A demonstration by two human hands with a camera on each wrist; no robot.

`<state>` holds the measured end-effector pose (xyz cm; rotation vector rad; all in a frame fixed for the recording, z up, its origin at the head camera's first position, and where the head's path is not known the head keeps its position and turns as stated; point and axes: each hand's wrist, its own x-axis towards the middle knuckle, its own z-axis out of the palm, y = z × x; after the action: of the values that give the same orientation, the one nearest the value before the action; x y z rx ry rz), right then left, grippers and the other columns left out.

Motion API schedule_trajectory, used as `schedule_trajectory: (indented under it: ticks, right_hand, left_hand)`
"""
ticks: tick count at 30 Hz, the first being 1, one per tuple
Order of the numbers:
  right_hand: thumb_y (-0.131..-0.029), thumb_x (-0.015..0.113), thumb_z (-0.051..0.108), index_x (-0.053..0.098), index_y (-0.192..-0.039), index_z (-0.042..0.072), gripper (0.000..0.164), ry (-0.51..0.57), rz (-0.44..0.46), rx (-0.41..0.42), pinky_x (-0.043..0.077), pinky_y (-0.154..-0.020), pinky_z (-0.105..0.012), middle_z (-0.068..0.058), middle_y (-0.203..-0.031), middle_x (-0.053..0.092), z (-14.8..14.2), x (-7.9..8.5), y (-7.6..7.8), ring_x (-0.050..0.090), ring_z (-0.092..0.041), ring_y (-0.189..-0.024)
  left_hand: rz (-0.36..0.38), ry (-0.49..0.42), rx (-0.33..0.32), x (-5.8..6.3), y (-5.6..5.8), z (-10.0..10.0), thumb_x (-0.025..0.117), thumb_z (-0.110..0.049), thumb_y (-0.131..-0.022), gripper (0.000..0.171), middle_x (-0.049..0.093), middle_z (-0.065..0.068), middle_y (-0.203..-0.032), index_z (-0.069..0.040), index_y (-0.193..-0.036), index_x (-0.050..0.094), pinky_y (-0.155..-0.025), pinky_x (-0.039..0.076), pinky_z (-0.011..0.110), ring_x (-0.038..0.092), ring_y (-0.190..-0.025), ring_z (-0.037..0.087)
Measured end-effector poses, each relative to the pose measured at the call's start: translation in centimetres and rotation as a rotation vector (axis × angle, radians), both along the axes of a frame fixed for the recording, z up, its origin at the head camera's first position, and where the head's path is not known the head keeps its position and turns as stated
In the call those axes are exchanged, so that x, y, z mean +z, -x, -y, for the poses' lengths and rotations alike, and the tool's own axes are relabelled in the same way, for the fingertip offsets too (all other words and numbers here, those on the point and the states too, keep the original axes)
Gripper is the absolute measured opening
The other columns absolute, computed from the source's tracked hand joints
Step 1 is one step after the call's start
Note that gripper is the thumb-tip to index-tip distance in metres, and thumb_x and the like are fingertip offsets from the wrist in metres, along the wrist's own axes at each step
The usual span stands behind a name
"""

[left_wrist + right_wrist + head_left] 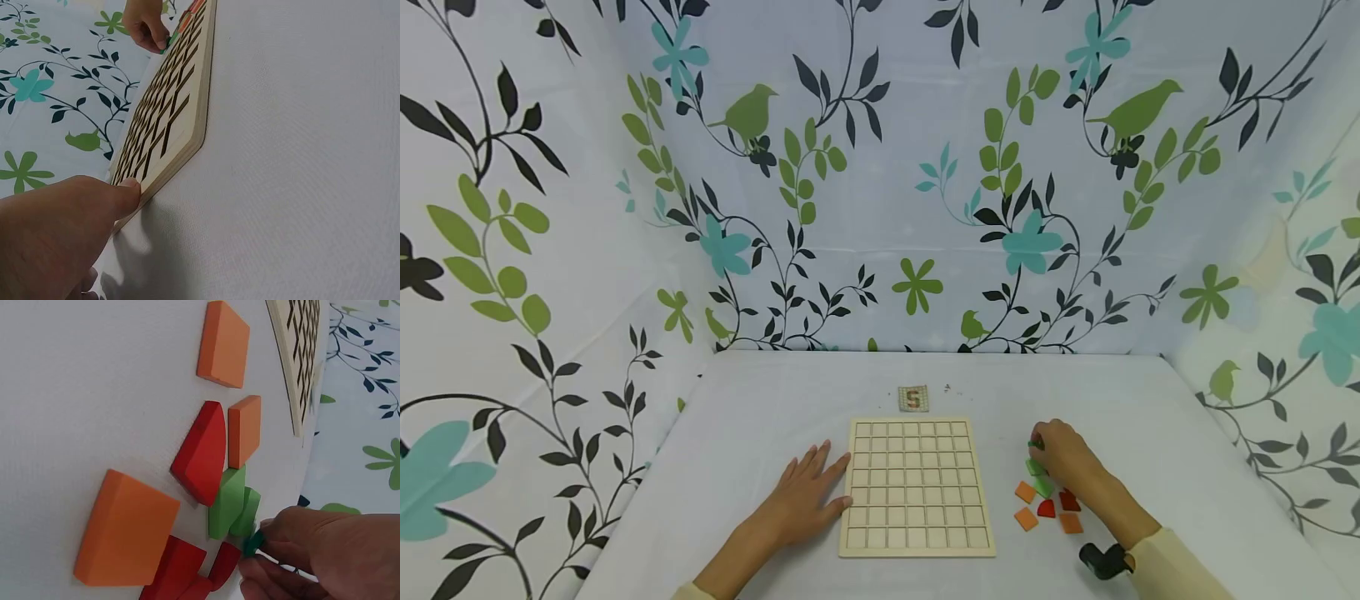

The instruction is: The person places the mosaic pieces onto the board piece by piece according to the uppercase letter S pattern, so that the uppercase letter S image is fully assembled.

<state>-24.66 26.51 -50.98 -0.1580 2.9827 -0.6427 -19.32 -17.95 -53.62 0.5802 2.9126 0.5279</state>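
Observation:
A pale wooden grid board (917, 489) lies flat on the table. My left hand (805, 497) rests at its left side with the fingers spread. In the left wrist view the thumb (128, 195) touches the board's edge. To the right of the board, my right hand (1063, 454) pinches a dark green block (253, 542) between thumb and fingertips. Light green blocks (227, 503), red blocks (201, 453) and orange blocks (128, 528) lie loose beside that hand. The right fingers partly hide the dark green block.
A small square card (913, 398) marked like an S or 5 lies behind the board. Near the right sleeve is a black object (1103, 561), apparently worn at the wrist. White cloth covers the table (775, 400), and a leaf-and-bird patterned curtain (880, 208) hangs behind.

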Motion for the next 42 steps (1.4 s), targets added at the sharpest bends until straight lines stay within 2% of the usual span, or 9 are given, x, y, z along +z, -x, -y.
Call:
schedule_trajectory:
  ticks: [5, 9, 12, 14, 18, 22, 30, 34, 42]
  right_hand:
    - [-0.099, 0.070, 0.008, 0.076, -0.105, -0.005, 0.015, 0.120, -0.057, 0.005, 0.061, -0.069, -0.036, -0.012, -0.096, 0.074, -0.7, -0.2, 0.3, 0.064, -0.020, -0.079]
    - [-0.101, 0.066, 0.011, 0.077, -0.110, -0.005, 0.022, 0.196, -0.054, -0.068, 0.062, -0.077, -0.042, -0.016, -0.102, 0.076, -2.0, -0.4, 0.8, 0.065, -0.023, -0.086]
    - [-0.102, 0.064, 0.012, 0.076, -0.112, -0.007, 0.024, 0.194, -0.057, -0.119, 0.061, -0.082, -0.048, -0.021, -0.106, 0.076, -2.6, -0.4, 0.9, 0.066, -0.026, -0.088]
    - [-0.102, 0.065, 0.011, 0.075, -0.112, -0.007, 0.024, 0.177, -0.069, -0.122, 0.061, -0.085, -0.051, -0.023, -0.108, 0.075, -2.8, -0.6, 0.8, 0.066, -0.030, -0.091]
    - [-0.100, 0.070, 0.012, 0.073, -0.117, -0.007, 0.025, 0.151, -0.059, -0.100, 0.059, -0.091, -0.055, -0.023, -0.109, 0.070, -3.1, -1.0, 0.8, 0.065, -0.032, -0.095]
    - [-0.097, 0.074, 0.011, 0.071, -0.121, -0.005, 0.029, 0.143, -0.033, -0.061, 0.060, -0.090, -0.053, -0.020, -0.108, 0.065, -3.2, -1.2, 0.8, 0.062, -0.030, -0.094]
    - [-0.097, 0.072, 0.002, 0.067, -0.118, -0.008, 0.024, 0.161, -0.052, 0.014, 0.061, -0.088, -0.048, -0.017, -0.104, 0.063, -2.6, -1.5, 1.1, 0.061, -0.026, -0.093]
    - [-0.098, 0.071, 0.002, 0.066, -0.117, -0.010, 0.023, 0.165, -0.057, 0.026, 0.060, -0.087, -0.047, -0.018, -0.105, 0.063, -2.0, -1.7, 1.6, 0.062, -0.026, -0.093]
    - [-0.098, 0.070, -0.001, 0.066, -0.115, -0.012, 0.020, 0.091, -0.068, 0.047, 0.061, -0.086, -0.049, -0.021, -0.104, 0.065, -0.1, -1.1, 1.9, 0.062, -0.027, -0.091]
  left_hand:
    - [0.012, -0.004, 0.006, 0.1, -0.1, 0.0, 0.055, -0.055, -0.106, 0.070, 0.024, 0.022, -0.173, -0.018, -0.164, 0.041, -0.126, 0.017, 0.070, 0.021, -0.160, 0.046]
    - [0.013, -0.004, 0.008, 0.0, -0.1, 0.0, 0.056, -0.055, -0.106, 0.070, 0.023, 0.021, -0.173, -0.019, -0.164, 0.040, -0.126, 0.017, 0.069, 0.021, -0.160, 0.045]
    - [0.013, -0.006, 0.009, 0.0, 0.0, 0.0, 0.056, -0.055, -0.106, 0.070, 0.023, 0.022, -0.173, -0.019, -0.164, 0.040, -0.126, 0.017, 0.069, 0.021, -0.160, 0.045]
    - [0.014, -0.006, 0.008, 0.0, 0.0, 0.0, 0.056, -0.055, -0.106, 0.070, 0.024, 0.022, -0.173, -0.019, -0.164, 0.040, -0.126, 0.017, 0.069, 0.021, -0.160, 0.045]
    - [0.012, -0.008, 0.007, 0.1, 0.0, 0.0, 0.056, -0.054, -0.106, 0.070, 0.024, 0.022, -0.173, -0.018, -0.164, 0.040, -0.126, 0.017, 0.069, 0.021, -0.160, 0.045]
    - [0.010, -0.015, 0.003, 0.1, 0.0, 0.0, 0.056, -0.055, -0.106, 0.071, 0.023, 0.022, -0.173, -0.018, -0.164, 0.040, -0.127, 0.016, 0.068, 0.021, -0.160, 0.045]
    - [0.010, -0.019, -0.003, 0.2, 0.0, -0.1, 0.058, -0.052, -0.106, 0.071, 0.025, 0.022, -0.173, -0.016, -0.164, 0.040, -0.127, 0.017, 0.067, 0.022, -0.160, 0.045]
    - [0.009, -0.017, -0.010, 0.3, 0.0, -0.1, 0.058, -0.052, -0.106, 0.069, 0.027, 0.020, -0.172, -0.017, -0.163, 0.042, -0.126, 0.020, 0.066, 0.024, -0.159, 0.045]
    - [0.014, -0.038, -0.032, 0.4, 0.0, 0.1, 0.059, -0.051, -0.106, 0.067, 0.031, 0.021, -0.171, -0.019, -0.162, 0.044, -0.123, 0.029, 0.067, 0.026, -0.158, 0.048]
